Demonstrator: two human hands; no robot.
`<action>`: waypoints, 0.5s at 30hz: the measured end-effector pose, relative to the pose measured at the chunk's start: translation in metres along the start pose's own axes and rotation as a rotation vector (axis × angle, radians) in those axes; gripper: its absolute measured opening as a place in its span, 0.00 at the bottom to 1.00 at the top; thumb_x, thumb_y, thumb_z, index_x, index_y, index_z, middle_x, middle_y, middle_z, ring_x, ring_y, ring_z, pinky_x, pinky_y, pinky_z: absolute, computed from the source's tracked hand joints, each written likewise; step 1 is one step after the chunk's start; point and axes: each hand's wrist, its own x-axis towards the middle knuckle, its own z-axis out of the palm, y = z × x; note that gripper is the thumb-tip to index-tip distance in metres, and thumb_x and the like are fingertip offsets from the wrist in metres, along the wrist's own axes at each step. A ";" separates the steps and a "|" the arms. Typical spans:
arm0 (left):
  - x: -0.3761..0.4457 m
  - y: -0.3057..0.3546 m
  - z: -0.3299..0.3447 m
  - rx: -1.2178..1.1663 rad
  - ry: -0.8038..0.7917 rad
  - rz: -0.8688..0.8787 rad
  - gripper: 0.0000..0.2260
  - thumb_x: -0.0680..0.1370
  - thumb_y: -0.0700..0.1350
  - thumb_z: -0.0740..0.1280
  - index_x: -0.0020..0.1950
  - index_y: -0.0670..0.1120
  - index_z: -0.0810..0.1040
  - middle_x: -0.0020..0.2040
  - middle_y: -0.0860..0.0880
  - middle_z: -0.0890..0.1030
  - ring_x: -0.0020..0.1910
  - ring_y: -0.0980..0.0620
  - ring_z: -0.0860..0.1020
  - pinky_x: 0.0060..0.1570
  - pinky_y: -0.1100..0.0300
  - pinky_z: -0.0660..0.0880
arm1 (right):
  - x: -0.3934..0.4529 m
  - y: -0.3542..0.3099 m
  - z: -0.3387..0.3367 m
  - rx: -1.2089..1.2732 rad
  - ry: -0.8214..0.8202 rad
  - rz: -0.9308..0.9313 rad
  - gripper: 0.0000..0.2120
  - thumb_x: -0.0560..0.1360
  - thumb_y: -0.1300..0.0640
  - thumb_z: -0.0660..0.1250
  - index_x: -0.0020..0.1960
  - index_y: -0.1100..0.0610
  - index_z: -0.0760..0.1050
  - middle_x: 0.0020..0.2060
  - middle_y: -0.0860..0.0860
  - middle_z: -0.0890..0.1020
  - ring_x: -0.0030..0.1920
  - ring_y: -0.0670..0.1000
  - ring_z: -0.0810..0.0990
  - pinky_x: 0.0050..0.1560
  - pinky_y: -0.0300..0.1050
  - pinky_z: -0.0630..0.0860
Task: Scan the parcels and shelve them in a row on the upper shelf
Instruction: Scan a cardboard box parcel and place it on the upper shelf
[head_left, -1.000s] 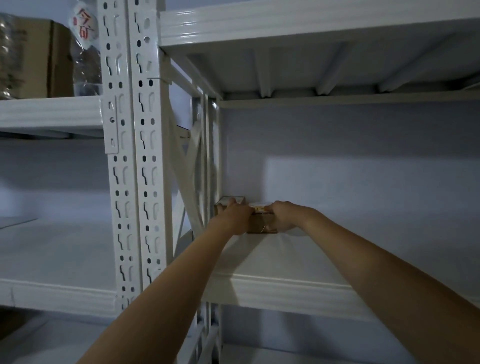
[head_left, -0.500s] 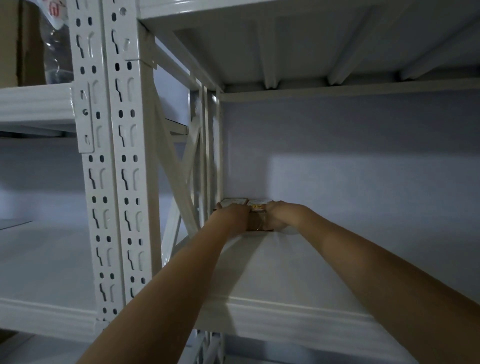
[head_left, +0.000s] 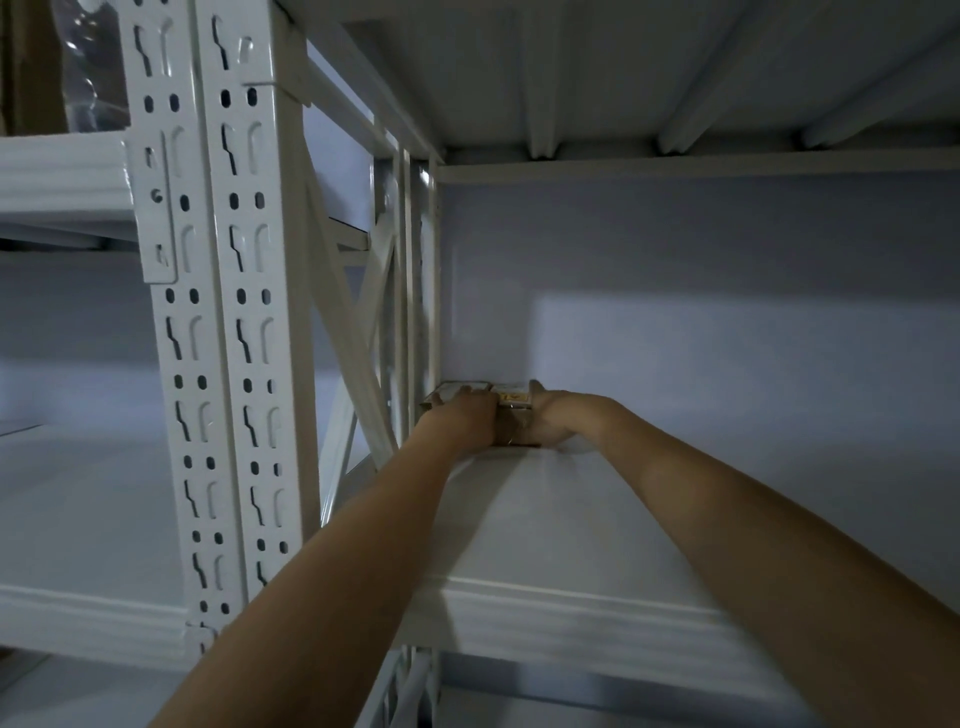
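Small brown cardboard parcel (head_left: 511, 427) with matt sides and paper label, white painted metal shelf (head_left: 561, 525) smooth, faintly glossy, perforated white painted steel upright (head_left: 218, 332)

Both arms outstretched, left hand (head_left: 464, 422) and right hand (head_left: 551, 419) gripping.

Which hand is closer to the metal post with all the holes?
The left hand. It holds the parcel's side nearest the perforated white post, while the right hand grips the parcel's far side, away from the post.
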 end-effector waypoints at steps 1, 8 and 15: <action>-0.004 0.000 0.001 0.010 -0.002 -0.003 0.26 0.81 0.48 0.56 0.79 0.48 0.55 0.78 0.45 0.58 0.78 0.44 0.56 0.74 0.40 0.56 | -0.005 0.003 0.000 0.001 0.015 0.018 0.45 0.80 0.46 0.66 0.81 0.59 0.38 0.76 0.60 0.63 0.72 0.60 0.68 0.69 0.47 0.67; -0.040 0.051 -0.025 -0.063 0.044 0.160 0.21 0.80 0.46 0.60 0.73 0.44 0.66 0.71 0.42 0.69 0.68 0.42 0.70 0.65 0.49 0.69 | -0.086 0.034 -0.014 0.081 0.160 -0.044 0.31 0.81 0.44 0.62 0.77 0.60 0.59 0.72 0.59 0.71 0.68 0.59 0.73 0.61 0.47 0.71; -0.099 0.173 0.000 -0.308 0.148 0.471 0.26 0.80 0.42 0.61 0.78 0.49 0.61 0.75 0.47 0.65 0.73 0.45 0.66 0.71 0.44 0.64 | -0.214 0.138 0.001 0.154 0.412 0.114 0.31 0.81 0.46 0.63 0.80 0.52 0.58 0.75 0.55 0.68 0.71 0.57 0.72 0.70 0.49 0.69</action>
